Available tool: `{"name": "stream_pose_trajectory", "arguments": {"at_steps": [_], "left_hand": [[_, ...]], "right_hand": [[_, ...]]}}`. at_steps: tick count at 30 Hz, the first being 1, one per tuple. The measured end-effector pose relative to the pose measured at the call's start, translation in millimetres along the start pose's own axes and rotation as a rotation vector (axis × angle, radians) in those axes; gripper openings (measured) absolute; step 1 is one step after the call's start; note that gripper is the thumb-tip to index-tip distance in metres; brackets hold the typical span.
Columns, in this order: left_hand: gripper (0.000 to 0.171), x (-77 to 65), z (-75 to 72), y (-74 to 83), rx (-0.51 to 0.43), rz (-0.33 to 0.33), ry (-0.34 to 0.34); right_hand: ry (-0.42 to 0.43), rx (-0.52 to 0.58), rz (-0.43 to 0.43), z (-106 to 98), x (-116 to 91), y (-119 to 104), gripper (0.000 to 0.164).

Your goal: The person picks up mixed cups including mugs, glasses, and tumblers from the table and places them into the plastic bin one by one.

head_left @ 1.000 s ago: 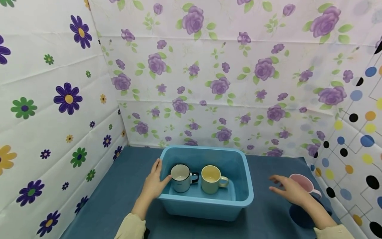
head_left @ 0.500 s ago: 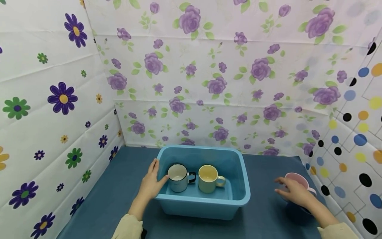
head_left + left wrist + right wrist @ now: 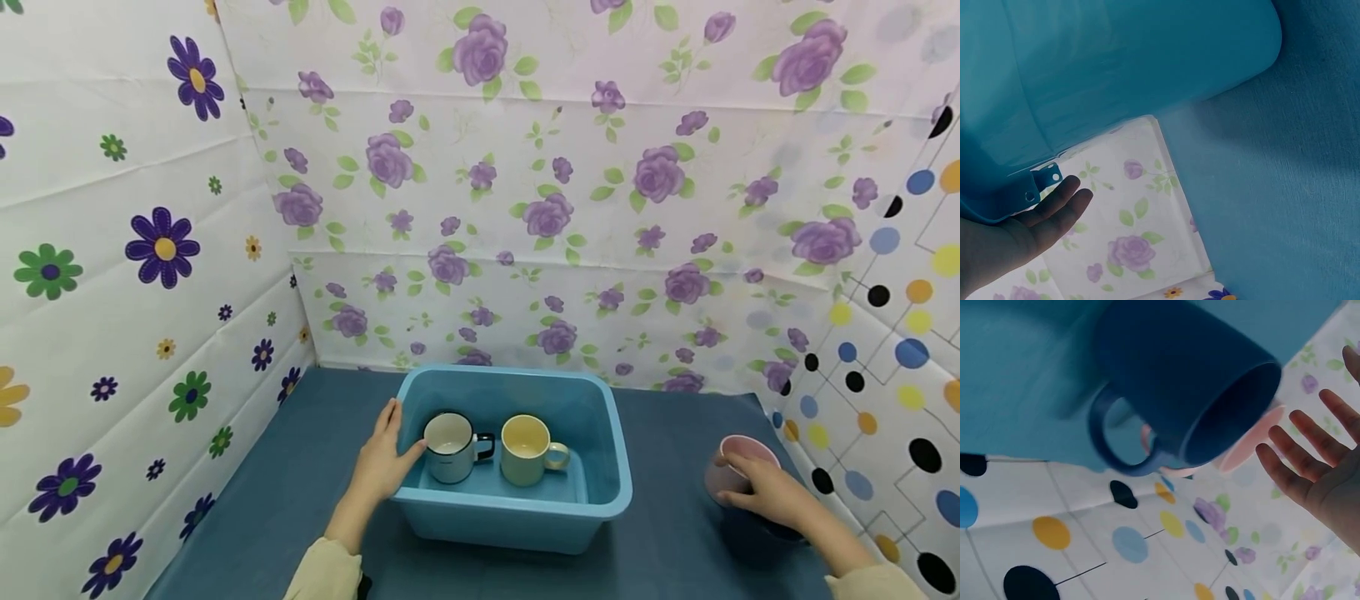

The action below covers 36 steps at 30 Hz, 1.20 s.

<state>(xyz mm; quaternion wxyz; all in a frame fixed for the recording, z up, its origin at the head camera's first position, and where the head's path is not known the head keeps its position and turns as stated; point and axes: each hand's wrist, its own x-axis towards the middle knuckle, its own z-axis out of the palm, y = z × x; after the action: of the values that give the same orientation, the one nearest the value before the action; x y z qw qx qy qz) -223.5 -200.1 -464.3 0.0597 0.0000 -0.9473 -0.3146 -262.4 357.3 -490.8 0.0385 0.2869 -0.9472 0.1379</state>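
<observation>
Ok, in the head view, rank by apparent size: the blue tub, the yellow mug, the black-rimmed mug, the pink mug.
1. Blue tub, clearly largest.
2. Yellow mug and black-rimmed mug: look about alike, so no ranking.
3. Pink mug: partly covered by the right hand, so its place is unsure.

Blue-clothed table (image 3: pixel 300 492): tub (image 3: pixel 517 521), mugs (image 3: pixel 731 475)

Two mugs (image 3: pixel 448 446) (image 3: pixel 527 450) stand side by side in the tub (image 3: pixel 517 508). Left hand (image 3: pixel 381 461) on its left rim; right hand (image 3: pixel 772 497) against a mug (image 3: pixel 731 468) well right.

left hand (image 3: pixel 382 467) on tub (image 3: pixel 517 521), right hand (image 3: pixel 772 496) at pink mug (image 3: pixel 731 467)
</observation>
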Motion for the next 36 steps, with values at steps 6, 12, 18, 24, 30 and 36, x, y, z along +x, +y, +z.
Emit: {"name": "stream_pose_trajectory", "arguments": {"at_steps": [6, 12, 18, 24, 30, 36], "left_hand": [[0.08, -0.3, -0.3, -0.8, -0.007, 0.0, 0.002], [0.081, 1.5, -3.9, 0.3, -0.011, -0.007, -0.002], [0.08, 1.8, -3.5, 1.1, -0.013, -0.008, -0.001], [0.08, -0.4, -0.9, 1.0, -0.013, -0.018, -0.001], [0.079, -0.8, -2.0, 2.0, -0.012, -0.016, 0.004], [0.079, 0.2, -2.3, 0.3, -0.013, -0.01, 0.005]], "right_hand": [[-0.008, -0.006, 0.014, 3, -11, 8, 0.05], [-0.027, 0.007, 0.048, 4, -16, 12, 0.057], [0.008, -0.065, 0.003, 8, -21, 22, 0.06], [-0.15, 0.004, 0.084, 10, -27, 32, 0.064], [-0.267, 0.104, 0.043, 13, -35, 42, 0.077], [-0.243, 0.068, 0.075, 18, -38, 40, 0.083]]}}
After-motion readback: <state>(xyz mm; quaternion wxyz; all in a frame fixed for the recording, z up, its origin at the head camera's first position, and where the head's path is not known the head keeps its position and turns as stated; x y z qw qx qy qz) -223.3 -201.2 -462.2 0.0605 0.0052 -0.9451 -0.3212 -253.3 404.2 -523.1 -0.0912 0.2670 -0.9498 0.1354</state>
